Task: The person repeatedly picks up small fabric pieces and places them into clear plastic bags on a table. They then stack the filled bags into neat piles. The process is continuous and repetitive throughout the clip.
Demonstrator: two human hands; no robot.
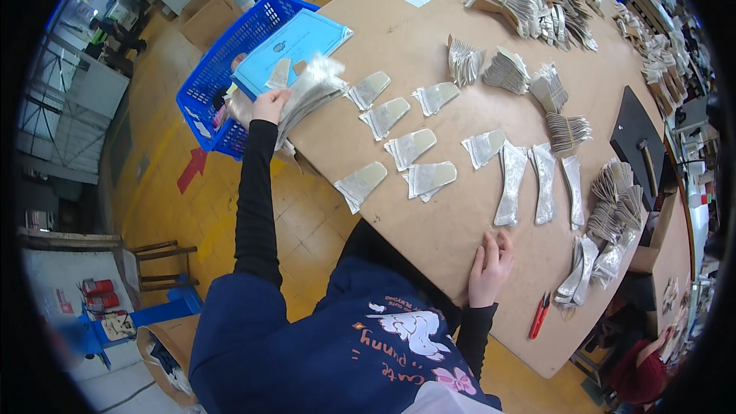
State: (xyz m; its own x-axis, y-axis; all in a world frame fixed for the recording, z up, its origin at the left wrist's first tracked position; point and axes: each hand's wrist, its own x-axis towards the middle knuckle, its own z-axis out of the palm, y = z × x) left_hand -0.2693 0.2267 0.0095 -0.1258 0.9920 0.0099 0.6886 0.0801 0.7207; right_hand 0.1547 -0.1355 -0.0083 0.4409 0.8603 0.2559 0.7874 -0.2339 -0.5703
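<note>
At left, the person's left hand (268,106) has its fingers bunched beside the pile of pale pieces (305,106) near the blue folder (310,34); whether they grip one cannot be told. Small pale bundles (412,149) lie on the table (437,222) between the hands. The right hand (491,270), fingers loosely curled and bare, is just below a long pale strip (510,184).

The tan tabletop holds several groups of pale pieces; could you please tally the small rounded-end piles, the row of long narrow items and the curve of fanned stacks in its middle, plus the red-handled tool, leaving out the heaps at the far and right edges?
Small rounded-end piles: 7
Long narrow items: 3
Fanned stacks: 4
Red-handled tool: 1
Total: 15
</note>
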